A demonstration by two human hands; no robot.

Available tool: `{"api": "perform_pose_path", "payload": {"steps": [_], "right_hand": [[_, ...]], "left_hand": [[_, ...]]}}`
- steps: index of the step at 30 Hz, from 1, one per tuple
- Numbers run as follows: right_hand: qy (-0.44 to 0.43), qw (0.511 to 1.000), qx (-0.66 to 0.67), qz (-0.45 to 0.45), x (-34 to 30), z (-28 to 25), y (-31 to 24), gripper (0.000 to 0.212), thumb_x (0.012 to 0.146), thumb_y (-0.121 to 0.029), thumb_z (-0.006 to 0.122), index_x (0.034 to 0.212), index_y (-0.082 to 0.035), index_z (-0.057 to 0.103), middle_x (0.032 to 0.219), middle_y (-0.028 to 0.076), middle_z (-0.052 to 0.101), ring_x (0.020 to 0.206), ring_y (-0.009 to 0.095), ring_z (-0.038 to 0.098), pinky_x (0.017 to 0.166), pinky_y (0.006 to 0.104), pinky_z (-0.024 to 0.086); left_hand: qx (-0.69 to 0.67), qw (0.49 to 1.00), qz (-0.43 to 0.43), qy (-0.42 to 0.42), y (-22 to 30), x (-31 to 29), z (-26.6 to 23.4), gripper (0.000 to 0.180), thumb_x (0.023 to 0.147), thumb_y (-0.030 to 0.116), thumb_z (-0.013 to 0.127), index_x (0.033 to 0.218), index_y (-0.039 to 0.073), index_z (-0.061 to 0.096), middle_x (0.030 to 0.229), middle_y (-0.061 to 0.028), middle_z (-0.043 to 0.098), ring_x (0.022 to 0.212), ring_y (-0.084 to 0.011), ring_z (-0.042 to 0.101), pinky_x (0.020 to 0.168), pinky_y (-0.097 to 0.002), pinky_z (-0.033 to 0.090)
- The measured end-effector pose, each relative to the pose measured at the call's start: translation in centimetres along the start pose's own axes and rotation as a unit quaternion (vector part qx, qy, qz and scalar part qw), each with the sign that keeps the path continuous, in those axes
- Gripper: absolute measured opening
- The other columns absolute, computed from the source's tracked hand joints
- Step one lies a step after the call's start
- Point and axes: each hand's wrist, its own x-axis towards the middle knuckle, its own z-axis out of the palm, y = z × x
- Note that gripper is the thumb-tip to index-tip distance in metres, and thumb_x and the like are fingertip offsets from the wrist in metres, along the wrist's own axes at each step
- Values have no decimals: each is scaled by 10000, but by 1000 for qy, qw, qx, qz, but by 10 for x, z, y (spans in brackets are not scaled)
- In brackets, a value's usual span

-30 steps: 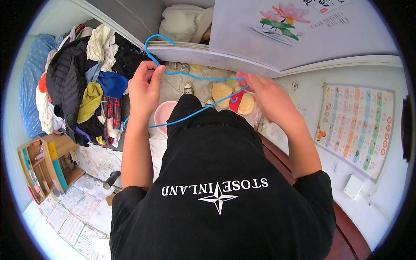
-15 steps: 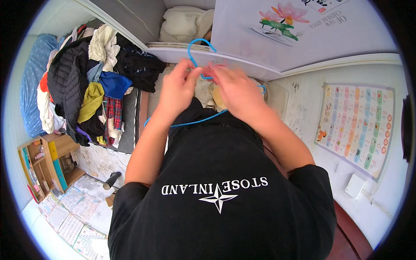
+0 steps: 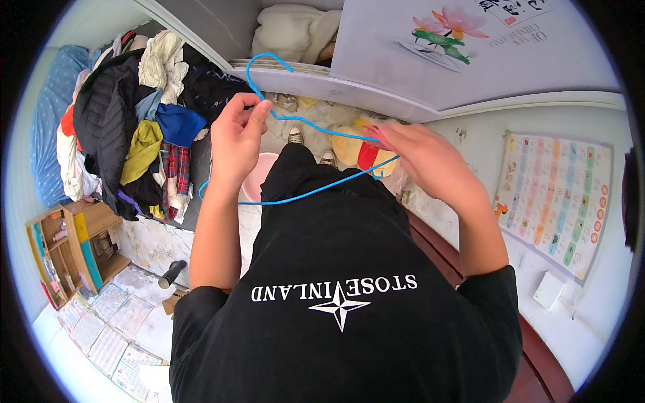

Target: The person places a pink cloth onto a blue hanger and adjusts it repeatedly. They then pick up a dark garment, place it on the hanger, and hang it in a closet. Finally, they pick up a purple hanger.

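A blue wire clothes hanger [image 3: 302, 197] is held up in front of my body, its hook pointing away from me. My left hand [image 3: 235, 138] is closed on the wire at the neck, just below the hook, with thumb against fingers. Toward the hanger's right end, my right hand [image 3: 426, 158] is closed round a crumpled pink thing [image 3: 378, 136], pressing it against the upper wire. I cannot make out what kind of thing that is. The fingers hide part of the hanger's right corner.
At the left, a heap of clothes [image 3: 144, 134] lies on a dark mattress, beside a small wooden shelf [image 3: 91, 245]. A pink basin [image 3: 259, 178] stands on the floor near my feet. Ahead are a cabinet with a sliding door [image 3: 403, 80]; a chart [image 3: 554, 201] hangs on the right wall.
My hands have moved apart: the left went left with the hanger's neck, the right slid rightward along the wire with the pink thing. The hanger has shifted left.
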Motion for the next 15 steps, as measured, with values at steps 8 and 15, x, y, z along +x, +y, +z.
{"api": "perform_pose_path", "payload": {"steps": [8, 15], "right_hand": [[91, 993, -32, 60, -18, 14, 33, 407, 995, -52, 578, 1399, -88, 613, 1339, 176, 667, 1192, 389, 638, 998, 444, 537], [194, 958, 142, 155, -6, 28, 40, 377, 938, -75, 660, 1314, -78, 630, 1303, 202, 670, 1127, 405, 668, 965, 434, 546]], "left_hand": [[-105, 993, 7, 57, 6, -2, -27, 201, 1044, 251, 714, 1022, 72, 624, 699, 40, 594, 573, -5, 446, 511, -201, 326], [-100, 993, 19, 52, 3, 1, -18, 218, 1050, 271, 708, 1008, 83, 604, 674, 72, 541, 599, -8, 449, 560, -193, 343]]}}
